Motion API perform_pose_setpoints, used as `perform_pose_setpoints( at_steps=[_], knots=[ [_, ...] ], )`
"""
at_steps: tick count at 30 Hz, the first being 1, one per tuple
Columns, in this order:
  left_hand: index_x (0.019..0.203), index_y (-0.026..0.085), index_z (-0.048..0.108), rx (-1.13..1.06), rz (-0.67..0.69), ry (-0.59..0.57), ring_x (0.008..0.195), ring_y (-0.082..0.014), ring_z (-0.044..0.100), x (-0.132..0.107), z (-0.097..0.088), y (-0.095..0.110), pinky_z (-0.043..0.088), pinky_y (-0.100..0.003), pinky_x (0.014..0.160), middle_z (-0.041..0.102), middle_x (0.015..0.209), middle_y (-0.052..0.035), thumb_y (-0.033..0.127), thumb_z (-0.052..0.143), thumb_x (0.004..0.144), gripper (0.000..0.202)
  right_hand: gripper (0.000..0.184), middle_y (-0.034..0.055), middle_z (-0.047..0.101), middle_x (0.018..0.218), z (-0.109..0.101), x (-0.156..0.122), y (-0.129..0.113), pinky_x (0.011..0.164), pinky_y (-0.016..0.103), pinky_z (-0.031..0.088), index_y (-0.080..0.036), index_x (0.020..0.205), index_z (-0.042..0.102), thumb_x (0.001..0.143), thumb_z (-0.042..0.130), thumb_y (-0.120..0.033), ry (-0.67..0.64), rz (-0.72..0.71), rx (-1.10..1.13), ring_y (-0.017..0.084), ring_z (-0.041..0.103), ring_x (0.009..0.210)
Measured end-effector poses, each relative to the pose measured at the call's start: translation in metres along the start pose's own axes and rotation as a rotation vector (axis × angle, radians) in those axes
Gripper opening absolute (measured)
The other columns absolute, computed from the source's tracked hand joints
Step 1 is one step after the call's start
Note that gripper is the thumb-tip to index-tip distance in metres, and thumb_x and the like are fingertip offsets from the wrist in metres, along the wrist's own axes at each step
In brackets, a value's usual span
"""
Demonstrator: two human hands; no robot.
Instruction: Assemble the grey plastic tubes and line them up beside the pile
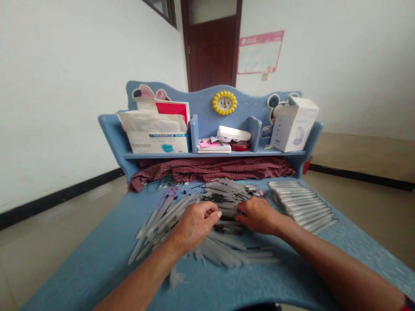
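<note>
My left hand (201, 218) is over the middle of a loose heap of translucent pen barrels (162, 220), its fingers curled in against the thumb. Facing it, my right hand (256, 214) is also closed, fingertips down at the heap. Whatever either hand grips is too small or hidden to make out. Between and behind the hands lie more grey pen parts (223, 188) with small black pieces among them. To the right of my right hand, pens (304, 207) lie side by side in a neat stack.
A blue desk (97, 255) carries everything. Behind the heap lies a red checked cloth (214, 169) under a shelf (214, 155). On the shelf are a mask box (158, 140), a white box (293, 127), and papers (214, 148) beside a red tin (240, 147).
</note>
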State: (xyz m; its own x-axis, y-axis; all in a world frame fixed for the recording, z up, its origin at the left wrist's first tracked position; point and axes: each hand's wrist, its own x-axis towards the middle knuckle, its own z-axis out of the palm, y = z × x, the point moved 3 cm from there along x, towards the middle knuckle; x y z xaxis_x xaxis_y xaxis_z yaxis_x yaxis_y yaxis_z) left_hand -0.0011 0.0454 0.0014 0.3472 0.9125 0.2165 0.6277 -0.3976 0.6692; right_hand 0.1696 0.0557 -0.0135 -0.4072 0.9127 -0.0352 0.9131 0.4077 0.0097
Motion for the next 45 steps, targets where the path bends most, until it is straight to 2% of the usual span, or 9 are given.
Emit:
perform_pose_setpoints(
  at_steps=[11, 18, 22, 26, 29, 31, 36, 41, 45],
  knots=[
    [0.071, 0.017, 0.064, -0.065, -0.045, 0.005, 0.057, -0.0134, 0.055, 0.0, 0.0, -0.003, 0.039, -0.023, 0.055, 0.059, 0.058, 0.0015, 0.034, 0.05, 0.075, 0.022, 0.014, 0.0017, 0.063, 0.064, 0.004, 0.005, 0.013, 0.05, 0.02, 0.033, -0.017, 0.07, 0.061, 0.074, 0.052, -0.027, 0.113, -0.029, 0.366, 0.012, 0.056, 0.06],
    [0.08, 0.012, 0.062, -0.627, -0.324, 0.022, 0.062, -0.0141, 0.059, -0.002, 0.001, -0.009, 0.039, -0.021, 0.045, 0.065, 0.076, -0.0071, 0.034, 0.057, 0.073, 0.024, 0.021, -0.0038, 0.052, 0.051, 0.008, 0.0, 0.0, 0.031, 0.015, 0.029, -0.016, 0.082, 0.053, 0.081, 0.047, -0.036, -0.035, 0.028, 0.97, 0.006, 0.04, 0.031],
    [0.092, 0.011, 0.061, -0.977, -0.313, 0.087, 0.078, -0.0171, 0.063, -0.001, -0.003, -0.006, 0.046, -0.023, 0.056, 0.067, 0.092, -0.012, 0.028, 0.06, 0.075, 0.024, 0.026, -0.0033, 0.052, 0.053, 0.001, -0.005, -0.011, 0.032, 0.014, 0.029, -0.015, 0.077, 0.055, 0.079, 0.052, -0.041, -0.031, -0.079, 0.985, 0.004, 0.041, 0.034],
    [0.087, 0.011, 0.06, -1.106, -0.24, 0.157, 0.081, -0.0185, 0.063, 0.001, -0.011, -0.004, 0.048, -0.026, 0.065, 0.067, 0.094, -0.0125, 0.026, 0.06, 0.076, 0.019, 0.033, -0.0034, 0.05, 0.052, -0.016, -0.005, 0.016, 0.034, 0.015, 0.028, -0.014, 0.083, 0.059, 0.078, 0.052, -0.046, 0.161, -0.025, 0.938, 0.005, 0.04, 0.036],
    [0.088, 0.012, 0.059, -1.084, -0.206, 0.185, 0.075, -0.019, 0.064, 0.002, -0.016, -0.003, 0.048, -0.029, 0.064, 0.069, 0.085, -0.0098, 0.028, 0.058, 0.077, 0.019, 0.026, -0.0029, 0.051, 0.051, -0.024, -0.003, 0.051, 0.039, 0.017, 0.03, -0.014, 0.087, 0.06, 0.08, 0.048, -0.035, 0.295, 0.097, 0.756, 0.007, 0.042, 0.038],
    [0.088, 0.012, 0.059, -1.016, -0.199, 0.207, 0.065, -0.0159, 0.062, 0.001, -0.018, -0.002, 0.047, -0.027, 0.061, 0.067, 0.074, -0.0061, 0.03, 0.057, 0.077, 0.021, 0.02, -0.0019, 0.054, 0.053, -0.025, -0.002, 0.065, 0.046, 0.019, 0.033, -0.015, 0.089, 0.063, 0.075, 0.051, -0.023, 0.312, 0.079, 0.519, 0.009, 0.048, 0.045],
    [0.091, 0.013, 0.06, -0.806, -0.178, 0.169, 0.052, -0.0104, 0.053, -0.001, -0.016, 0.005, 0.041, -0.021, 0.051, 0.061, 0.061, 0.0003, 0.034, 0.055, 0.079, 0.025, 0.038, 0.001, 0.066, 0.076, -0.012, 0.0, 0.059, 0.063, 0.021, 0.038, -0.024, 0.106, 0.061, 0.071, 0.051, -0.012, 0.216, -0.123, 0.205, 0.014, 0.059, 0.069],
    [0.072, 0.013, 0.06, -0.561, -0.081, 0.047, 0.054, -0.0115, 0.053, 0.0, -0.011, 0.006, 0.041, -0.024, 0.056, 0.06, 0.062, -0.0009, 0.035, 0.048, 0.081, 0.026, 0.02, 0.0062, 0.067, 0.086, -0.001, 0.004, 0.039, 0.068, 0.023, 0.041, -0.019, 0.094, 0.064, 0.081, 0.049, -0.017, 0.32, -0.377, 0.193, 0.016, 0.06, 0.08],
    [0.069, 0.016, 0.06, -0.303, 0.038, 0.035, 0.055, -0.0114, 0.052, -0.001, -0.009, 0.006, 0.041, -0.024, 0.059, 0.059, 0.061, 0.0008, 0.032, 0.045, 0.082, 0.026, 0.019, 0.0064, 0.066, 0.08, -0.01, 0.001, 0.035, 0.067, 0.023, 0.044, -0.016, 0.087, 0.066, 0.085, 0.048, -0.022, 0.528, -0.408, 0.468, 0.014, 0.06, 0.073]
  ],
)
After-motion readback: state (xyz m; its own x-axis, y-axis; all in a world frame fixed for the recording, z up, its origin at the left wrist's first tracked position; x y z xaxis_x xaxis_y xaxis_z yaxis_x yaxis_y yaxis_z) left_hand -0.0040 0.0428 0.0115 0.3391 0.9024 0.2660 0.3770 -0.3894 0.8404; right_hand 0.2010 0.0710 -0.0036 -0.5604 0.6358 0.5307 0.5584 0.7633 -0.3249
